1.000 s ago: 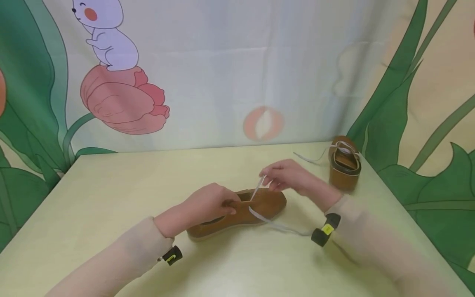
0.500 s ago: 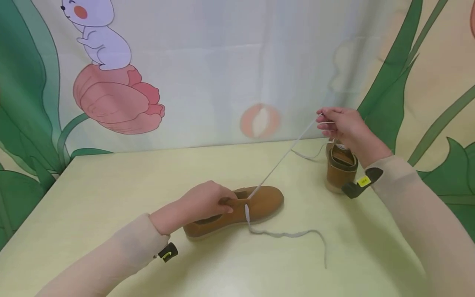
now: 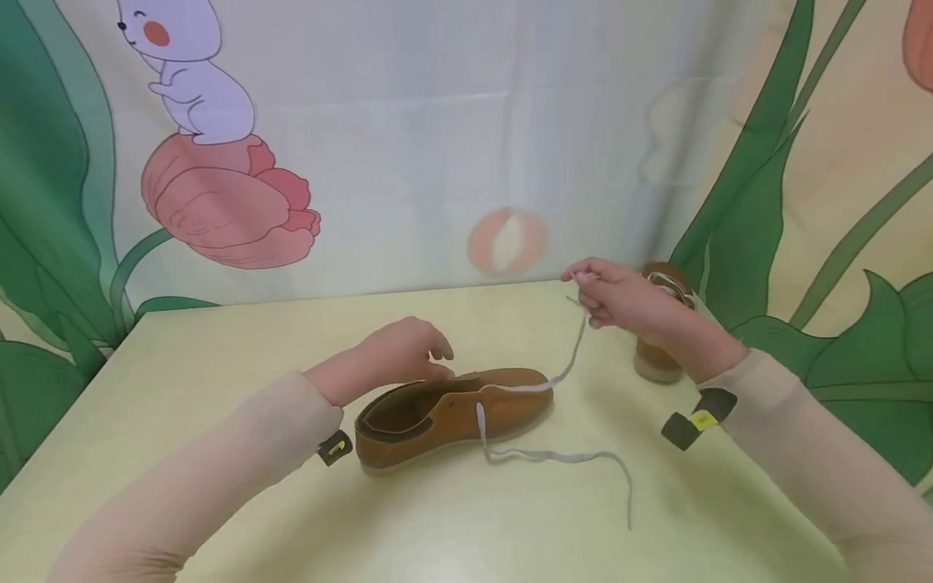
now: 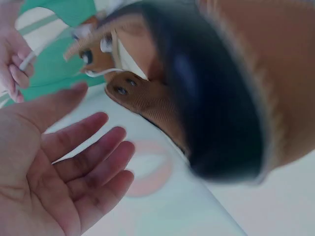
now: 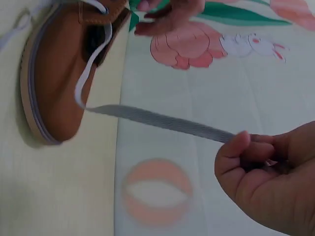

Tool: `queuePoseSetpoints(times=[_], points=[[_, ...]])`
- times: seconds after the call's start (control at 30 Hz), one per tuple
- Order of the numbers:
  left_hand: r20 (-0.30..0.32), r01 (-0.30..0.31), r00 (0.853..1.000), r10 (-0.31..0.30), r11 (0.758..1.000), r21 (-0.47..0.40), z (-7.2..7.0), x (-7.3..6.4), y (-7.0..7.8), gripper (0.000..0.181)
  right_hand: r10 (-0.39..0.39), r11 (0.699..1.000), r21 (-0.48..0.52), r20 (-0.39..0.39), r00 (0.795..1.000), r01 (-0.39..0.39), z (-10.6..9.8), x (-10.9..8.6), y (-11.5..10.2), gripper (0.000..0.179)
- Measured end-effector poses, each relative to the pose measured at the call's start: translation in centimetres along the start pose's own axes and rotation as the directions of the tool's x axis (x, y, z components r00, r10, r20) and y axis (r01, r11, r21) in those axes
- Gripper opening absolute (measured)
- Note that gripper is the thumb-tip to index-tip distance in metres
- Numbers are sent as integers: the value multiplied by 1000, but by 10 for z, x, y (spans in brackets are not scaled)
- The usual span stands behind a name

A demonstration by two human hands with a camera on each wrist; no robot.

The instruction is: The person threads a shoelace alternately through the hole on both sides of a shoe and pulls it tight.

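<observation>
A brown leather shoe (image 3: pixel 510 413) stands on the table with its toe to the right. My left hand (image 3: pixel 394 352) hovers at the far side of its opening, and the left wrist view shows that palm (image 4: pixel 54 187) with fingers spread and nothing in them. Out to the right of the toe, my right hand (image 3: pixel 619 295) pinches a grey-white shoelace (image 5: pixel 162 123) between thumb and fingers. This lace runs slack from the eyelets over the toe up to the fingers. The other lace end (image 3: pixel 561 456) trails across the table in front of the shoe.
A second brown shoe (image 3: pixel 656 360) with a pale lace is at the table's back right corner, partly behind my right forearm. A printed curtain (image 3: pixel 408 162) hangs along the table's (image 3: pixel 240 356) back edge.
My left hand has let go of the shoe's upper and lifted away. My right hand first drew the lace up and right until taut, then came back left and lower, slackening it.
</observation>
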State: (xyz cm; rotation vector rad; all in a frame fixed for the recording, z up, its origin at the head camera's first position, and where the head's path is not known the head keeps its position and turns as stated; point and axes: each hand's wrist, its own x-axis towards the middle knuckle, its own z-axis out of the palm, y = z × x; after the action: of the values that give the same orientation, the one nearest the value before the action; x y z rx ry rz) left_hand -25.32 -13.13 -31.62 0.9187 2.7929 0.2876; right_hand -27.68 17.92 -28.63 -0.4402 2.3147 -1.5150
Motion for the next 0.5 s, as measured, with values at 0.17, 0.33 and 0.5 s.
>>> queuePoseSetpoints(times=[0.17, 0.33, 0.5], points=[[124, 24, 992, -28, 999, 35, -5, 14, 0, 29, -57, 975, -204, 132, 990, 84, 37, 4, 6, 30], [158, 10, 987, -10, 1000, 1, -4, 21, -8, 20, -80, 917, -377, 156, 985, 134, 70, 17, 21, 17], [154, 75, 986, -55, 989, -126, -2, 25, -25, 24, -124, 858, -484, 134, 983, 174, 95, 35, 33, 21]])
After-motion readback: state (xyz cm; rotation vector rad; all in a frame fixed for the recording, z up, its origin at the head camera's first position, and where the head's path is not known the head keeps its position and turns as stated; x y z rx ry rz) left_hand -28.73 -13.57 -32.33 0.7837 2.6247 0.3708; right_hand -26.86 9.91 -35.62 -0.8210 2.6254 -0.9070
